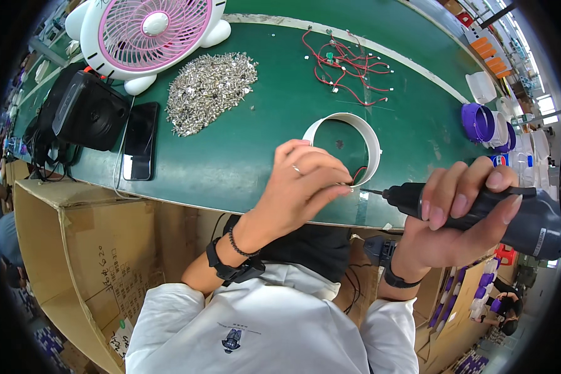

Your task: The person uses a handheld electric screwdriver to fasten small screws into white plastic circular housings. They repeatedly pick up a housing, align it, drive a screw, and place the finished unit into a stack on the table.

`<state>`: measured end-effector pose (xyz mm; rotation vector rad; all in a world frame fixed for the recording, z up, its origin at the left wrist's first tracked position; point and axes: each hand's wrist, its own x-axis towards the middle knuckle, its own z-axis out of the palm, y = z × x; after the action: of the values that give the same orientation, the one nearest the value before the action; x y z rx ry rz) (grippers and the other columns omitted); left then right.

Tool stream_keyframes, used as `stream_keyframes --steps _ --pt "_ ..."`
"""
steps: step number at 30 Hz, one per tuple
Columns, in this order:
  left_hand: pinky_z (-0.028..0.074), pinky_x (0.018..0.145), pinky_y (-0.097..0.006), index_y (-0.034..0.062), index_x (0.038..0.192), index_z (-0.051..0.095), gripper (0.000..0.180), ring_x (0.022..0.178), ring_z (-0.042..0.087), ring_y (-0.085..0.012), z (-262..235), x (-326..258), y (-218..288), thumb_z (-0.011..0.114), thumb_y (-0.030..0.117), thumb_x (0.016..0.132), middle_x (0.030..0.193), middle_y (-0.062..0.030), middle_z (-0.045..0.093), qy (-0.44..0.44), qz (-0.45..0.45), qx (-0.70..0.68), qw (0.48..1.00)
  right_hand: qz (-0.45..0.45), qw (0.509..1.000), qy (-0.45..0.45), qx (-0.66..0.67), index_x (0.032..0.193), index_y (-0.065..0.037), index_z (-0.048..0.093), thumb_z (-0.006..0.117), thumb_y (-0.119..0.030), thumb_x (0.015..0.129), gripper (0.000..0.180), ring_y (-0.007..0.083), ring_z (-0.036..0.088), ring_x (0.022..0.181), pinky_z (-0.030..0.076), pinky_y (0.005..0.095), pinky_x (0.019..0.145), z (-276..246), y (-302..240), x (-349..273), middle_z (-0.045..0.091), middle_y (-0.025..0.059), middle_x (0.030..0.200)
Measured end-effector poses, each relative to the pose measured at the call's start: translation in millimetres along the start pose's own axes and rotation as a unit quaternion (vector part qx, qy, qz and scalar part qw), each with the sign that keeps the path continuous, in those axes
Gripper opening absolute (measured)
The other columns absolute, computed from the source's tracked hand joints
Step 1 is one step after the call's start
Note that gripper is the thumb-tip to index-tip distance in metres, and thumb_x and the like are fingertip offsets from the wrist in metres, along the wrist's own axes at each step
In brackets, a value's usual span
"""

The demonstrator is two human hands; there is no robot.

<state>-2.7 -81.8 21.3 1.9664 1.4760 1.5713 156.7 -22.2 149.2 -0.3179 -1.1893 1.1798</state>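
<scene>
A white plastic ring [373,144] stands at the near edge of the green table, with a short red wire showing inside it. My left hand [308,177] grips the ring's near left side, thumb and fingers pinched together by the wire. Whether the fingertips also hold something small is hidden. In my right hand [464,202] is a black electric screwdriver [530,218], held nearly level. Its thin bit points left, and the tip is close to the ring's near right rim; I cannot tell if they touch.
A heap of small screws [209,90] lies beyond my left hand, near a pink-and-white fan [156,37]. Red wires with connectors [349,65] lie farther back. A phone [140,140] and black speaker [90,111] are at left, purple and white rings [478,123] at right. Cardboard box [100,262] below left.
</scene>
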Motion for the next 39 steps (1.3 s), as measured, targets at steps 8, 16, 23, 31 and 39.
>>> stream_keyframes --steps 8,16,23,31,39 --pt "0.051 0.091 -0.036 0.0133 0.114 0.079 0.040 0.099 0.068 -0.0230 -9 -7 -8 0.077 -0.005 0.078 0.113 0.0009 0.076 0.002 0.038 0.000 0.999 0.040 0.994 -0.066 -0.080 0.109 -0.006 0.046 0.061 -0.038 0.109 0.035 0.0105 0.045 0.045 0.040 0.0263 0.043 0 25 -9 0.048 0.0031 0.070" --pt "0.051 0.094 -0.037 0.0136 0.115 0.079 0.041 0.113 0.063 -0.0248 -6 -10 -10 0.078 -0.003 0.077 0.116 0.0031 0.076 -0.015 0.025 0.053 0.998 0.049 0.992 -0.079 -0.086 0.109 -0.006 0.045 0.061 -0.039 0.108 0.037 0.0103 0.045 0.046 0.039 0.0263 0.043 0 33 -9 0.048 0.0035 0.071" --pt "0.052 0.097 -0.040 0.0122 0.115 0.078 0.040 0.117 0.063 -0.0271 -6 -9 -8 0.080 0.001 0.077 0.117 0.0015 0.076 -0.033 0.019 0.055 0.998 0.063 0.991 -0.076 -0.092 0.107 -0.006 0.043 0.065 -0.039 0.106 0.040 0.0110 0.047 0.047 0.041 0.0264 0.043 2 32 -12 0.050 0.0049 0.072" --pt "0.056 0.096 -0.041 0.0124 0.111 0.076 0.034 0.120 0.064 -0.0256 -4 -8 -6 0.088 0.018 0.079 0.119 0.0010 0.072 -0.058 0.018 0.049 0.997 0.064 0.989 -0.083 -0.103 0.104 -0.007 0.040 0.071 -0.035 0.103 0.042 0.0117 0.052 0.051 0.044 0.0254 0.046 4 28 -16 0.054 0.0068 0.075" --pt "0.057 0.094 -0.042 0.0133 0.111 0.076 0.033 0.118 0.065 -0.0261 0 -7 -8 0.087 0.015 0.080 0.117 0.0016 0.071 -0.051 0.038 0.051 0.997 0.034 0.990 -0.084 -0.111 0.108 -0.004 0.042 0.073 -0.025 0.102 0.038 0.0123 0.057 0.055 0.047 0.0247 0.052 4 31 -17 0.056 0.0078 0.078"
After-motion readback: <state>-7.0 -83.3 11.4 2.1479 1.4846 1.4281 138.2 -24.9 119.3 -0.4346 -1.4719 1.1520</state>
